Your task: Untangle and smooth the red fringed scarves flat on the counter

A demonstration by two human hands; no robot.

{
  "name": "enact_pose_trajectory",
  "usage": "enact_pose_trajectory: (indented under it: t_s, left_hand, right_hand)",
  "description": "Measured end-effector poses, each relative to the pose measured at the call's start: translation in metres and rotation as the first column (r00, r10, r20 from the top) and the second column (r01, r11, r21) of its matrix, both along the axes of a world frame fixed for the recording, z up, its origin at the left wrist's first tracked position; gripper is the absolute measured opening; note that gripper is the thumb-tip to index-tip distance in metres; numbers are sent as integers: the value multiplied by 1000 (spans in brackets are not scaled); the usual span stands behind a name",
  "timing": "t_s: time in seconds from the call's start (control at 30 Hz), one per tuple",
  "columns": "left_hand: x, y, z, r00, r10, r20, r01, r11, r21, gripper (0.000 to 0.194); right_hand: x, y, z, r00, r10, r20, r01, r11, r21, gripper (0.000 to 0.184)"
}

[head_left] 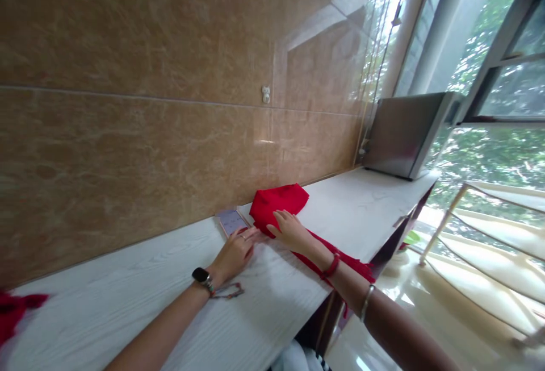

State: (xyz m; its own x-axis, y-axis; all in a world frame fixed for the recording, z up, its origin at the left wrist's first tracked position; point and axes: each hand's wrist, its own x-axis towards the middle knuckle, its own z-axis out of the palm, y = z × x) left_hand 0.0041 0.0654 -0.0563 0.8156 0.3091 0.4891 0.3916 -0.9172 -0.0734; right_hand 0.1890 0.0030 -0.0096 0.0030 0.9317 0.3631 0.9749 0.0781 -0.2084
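A folded red cloth (pixel 279 199) lies on the white counter against the wall, with a long narrow part running to the front edge. My right hand (pixel 294 233) rests over the cloth, fingers stretched out and apart. Just left of it, my left hand (pixel 235 253) lies low on the counter. Its extended fingers reach the cloth's lower left edge, and the fingertips are hard to make out. Partly behind the left fingers is a flat pale purple, rectangular item (pixel 232 221), perhaps a booklet or box.
Another red cloth (pixel 12 311) sits at the far left of the white counter (pixel 106 297). A grey box-shaped appliance (pixel 404 132) stands at the counter's right end. The tiled wall (pixel 149 155) borders the back. A tiered rack (pixel 489 257) is on the floor by the windows.
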Motion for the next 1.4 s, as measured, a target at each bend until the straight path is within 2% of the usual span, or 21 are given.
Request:
enact_pose_trajectory:
  t_s: [0.1, 0.2, 0.3, 0.4, 0.5, 0.63, 0.83, 0.97, 1.03, 1.1, 1.23, 1.4]
  left_hand:
    - [-72, -1, -3, 990, 124, -71, -126, 992, -19, 36]
    - [-148, -4, -10, 953, 291, -81, -295, 955, -32, 33]
    - [-209, -8, -21, 878, 479, 13, -476, 875, -86, 31]
    - [-241, -10, -32, 773, 630, 69, -610, 770, -187, 33]
    - [-248, -11, -38, 742, 670, 39, -636, 720, -276, 36]
    - [-243, -12, -36, 729, 684, 7, -640, 686, -344, 40]
    - [-236, -20, -30, 685, 711, -159, -724, 641, -254, 46]
    - [-227, -22, -25, 595, 755, -274, -803, 541, -250, 48]
    - [-222, -23, -23, 544, 785, -296, -837, 483, -256, 50]
    - [-219, -23, -23, 516, 802, -301, -853, 451, -262, 52]
    - [-218, -23, -23, 498, 809, -312, -861, 419, -288, 53]
    - [-217, -25, -22, 508, 800, -319, -854, 422, -304, 52]
  right_hand:
    - [-38, 28, -4, 992, 116, -53, -118, 993, -29, 36]
    - [-86, 48, -14, 970, 228, -82, -230, 973, -14, 41]
    - [-134, 57, -26, 929, 360, -87, -360, 933, 16, 48]
    - [-168, 56, -39, 861, 503, -74, -504, 863, 3, 52]
    - [-182, 51, -52, 819, 571, -55, -574, 817, -61, 56]
    - [-181, 48, -62, 802, 596, -37, -595, 790, -149, 51]
    - [-179, 51, -62, 800, 595, -76, -596, 773, -216, 49]
    - [-181, 54, -65, 806, 582, -105, -591, 786, -182, 49]
    - [-183, 56, -67, 817, 566, -109, -576, 801, -162, 50]
    - [-184, 58, -70, 825, 556, -103, -566, 811, -152, 51]
    - [-184, 60, -73, 820, 567, -77, -572, 808, -145, 50]
    - [-184, 60, -73, 814, 577, -72, -581, 801, -145, 50]
